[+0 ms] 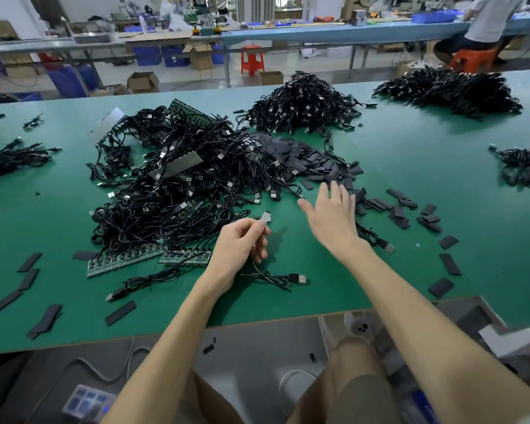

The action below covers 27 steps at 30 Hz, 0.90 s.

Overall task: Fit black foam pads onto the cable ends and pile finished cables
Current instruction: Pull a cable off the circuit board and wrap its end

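Fingers [247, 228] of the left hand [239, 249] pinch a cable's small grey end [265, 216], raised just right of the tangled cable heap [178, 185]. Its cord [259, 269] droops to a USB plug [300, 279] lying on the table [410, 185], nearer the person than the heap. The right hand [332, 220], fingers spread and holding nothing, reaches toward the loose foam pads [315, 166] at the heap's right edge. The pads overlap, so two may lift together, and the dangling cord could snag the heap and drag cables out.
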{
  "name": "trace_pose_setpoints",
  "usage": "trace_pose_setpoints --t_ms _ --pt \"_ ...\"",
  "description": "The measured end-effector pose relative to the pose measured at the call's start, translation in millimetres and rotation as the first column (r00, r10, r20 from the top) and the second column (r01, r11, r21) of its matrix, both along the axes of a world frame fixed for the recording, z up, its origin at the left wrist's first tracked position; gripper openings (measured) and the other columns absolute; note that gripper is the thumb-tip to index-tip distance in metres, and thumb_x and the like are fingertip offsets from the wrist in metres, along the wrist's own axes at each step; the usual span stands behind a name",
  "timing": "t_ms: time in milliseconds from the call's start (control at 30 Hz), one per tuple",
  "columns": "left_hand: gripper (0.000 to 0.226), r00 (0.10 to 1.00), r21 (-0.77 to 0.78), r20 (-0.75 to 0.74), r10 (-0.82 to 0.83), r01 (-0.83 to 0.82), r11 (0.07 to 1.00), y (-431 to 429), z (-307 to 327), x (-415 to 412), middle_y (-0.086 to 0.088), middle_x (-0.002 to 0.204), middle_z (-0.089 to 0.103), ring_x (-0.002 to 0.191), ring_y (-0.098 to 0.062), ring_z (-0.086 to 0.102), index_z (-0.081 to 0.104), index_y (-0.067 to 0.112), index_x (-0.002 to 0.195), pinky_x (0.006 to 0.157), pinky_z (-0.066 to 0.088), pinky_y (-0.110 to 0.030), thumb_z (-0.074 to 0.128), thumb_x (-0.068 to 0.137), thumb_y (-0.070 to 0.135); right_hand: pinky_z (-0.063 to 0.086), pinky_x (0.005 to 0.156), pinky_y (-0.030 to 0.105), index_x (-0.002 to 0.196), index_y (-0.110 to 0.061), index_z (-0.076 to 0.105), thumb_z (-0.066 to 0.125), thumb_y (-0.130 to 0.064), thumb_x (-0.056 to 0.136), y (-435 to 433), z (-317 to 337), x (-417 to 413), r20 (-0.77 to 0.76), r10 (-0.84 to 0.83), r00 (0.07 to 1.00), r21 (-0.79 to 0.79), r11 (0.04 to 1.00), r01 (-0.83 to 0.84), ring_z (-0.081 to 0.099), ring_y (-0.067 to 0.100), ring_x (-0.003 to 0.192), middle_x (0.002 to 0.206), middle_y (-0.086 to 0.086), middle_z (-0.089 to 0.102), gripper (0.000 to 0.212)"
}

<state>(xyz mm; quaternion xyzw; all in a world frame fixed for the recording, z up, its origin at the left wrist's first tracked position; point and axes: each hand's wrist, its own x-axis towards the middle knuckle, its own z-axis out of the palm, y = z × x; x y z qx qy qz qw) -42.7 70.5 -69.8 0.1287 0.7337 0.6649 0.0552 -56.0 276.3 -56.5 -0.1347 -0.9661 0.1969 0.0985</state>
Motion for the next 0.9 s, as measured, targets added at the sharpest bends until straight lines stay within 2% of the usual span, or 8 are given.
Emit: trace_pose_setpoints --t_ms 100,233,400,467,533,633,700,900 --pt "0.029 1.000 -0.004 0.006 -0.003 0.003 1.000 -1 -1 1 -0.004 0.066 0.062 0.052 -0.018 0.058 0.066 0.000 0.090 0.046 0.047 -0.024 0.055 0.105 0.022 -0.009 0.124 0.056 0.160 0.001 0.010 0.016 -0.060 0.106 -3 -14 -5 0.194 -0.066 0.979 0.163 0.986 0.034 0.001 0.043 0.156 0.166 0.031 0.004 0.082" --pt "0.029 1.000 -0.004 -0.004 0.002 -0.002 1.000 -1 0 0 -0.004 0.066 0.062 0.053 -0.018 0.058 0.066 -0.002 0.091 0.046 0.047 -0.024 0.055 0.105 0.022 -0.006 0.125 0.057 0.157 0.002 0.024 0.011 -0.058 0.106 -7 -22 -4 0.147 -0.080 0.986 0.293 0.956 0.034 0.015 0.044 0.153 0.161 0.034 0.021 0.079" --pt "0.030 1.000 0.000 -0.002 0.010 -0.010 1.000 0 -2 -2 -0.005 0.067 0.062 0.054 -0.018 0.059 0.066 -0.002 0.091 0.046 0.047 -0.025 0.055 0.105 0.022 0.019 0.126 0.044 0.136 -0.001 0.051 0.034 -0.039 0.111 -11 -19 8 -0.079 0.169 0.982 0.230 0.962 -0.147 0.049 0.033 0.134 0.141 0.016 0.057 0.049" --pt "0.029 1.000 0.002 -0.003 0.012 -0.012 1.000 0 -2 -2 -0.005 0.067 0.062 0.053 -0.018 0.059 0.066 -0.001 0.090 0.046 0.047 -0.026 0.055 0.105 0.022 0.040 0.112 0.041 0.135 -0.004 0.054 0.045 -0.029 0.109 -16 -15 13 -0.128 0.289 0.949 0.127 0.953 -0.274 0.057 0.032 0.123 0.138 0.010 0.058 0.037" --pt "0.029 1.000 -0.002 -0.009 0.014 -0.014 1.000 0 -2 -2 -0.005 0.067 0.062 0.053 -0.019 0.058 0.066 -0.001 0.090 0.046 0.047 -0.026 0.056 0.105 0.022 0.050 0.098 0.040 0.134 -0.007 0.056 0.052 -0.021 0.106 -20 -14 17 -0.175 0.375 0.911 0.092 0.927 -0.364 0.062 0.028 0.113 0.136 0.005 0.057 0.031" --pt "0.029 1.000 -0.006 -0.016 0.019 -0.019 1.000 0 -2 -3 -0.004 0.066 0.063 0.054 -0.020 0.058 0.067 -0.001 0.091 0.047 0.047 -0.026 0.056 0.105 0.022 0.042 0.110 0.040 0.139 -0.006 0.054 0.060 -0.019 0.102 -22 -16 19 -0.219 0.343 0.913 0.135 0.938 -0.320 0.049 0.026 0.130 0.141 0.008 0.055 0.040" --pt "0.029 1.000 -0.005 -0.018 0.018 -0.018 1.000 0 -2 -2 -0.004 0.067 0.063 0.054 -0.019 0.059 0.067 -0.001 0.092 0.047 0.048 -0.026 0.056 0.105 0.021 0.036 0.114 0.039 0.141 -0.007 0.054 0.056 -0.029 0.104 -22 -18 19 -0.156 0.251 0.955 0.126 0.964 -0.233 0.042 0.027 0.136 0.146 0.009 0.053 0.043" --pt "0.027 0.999 -0.017 -0.037 0.018 -0.019 1.000 0 -3 -1 -0.004 0.067 0.063 0.055 -0.019 0.059 0.067 0.000 0.091 0.048 0.048 -0.026 0.054 0.105 0.018 0.038 0.101 0.033 0.123 -0.011 0.068 0.054 -0.024 0.105 -22 -24 19 -0.171 0.248 0.954 0.140 0.964 -0.226 0.046 0.024 0.120 0.126 0.004 0.062 0.026"
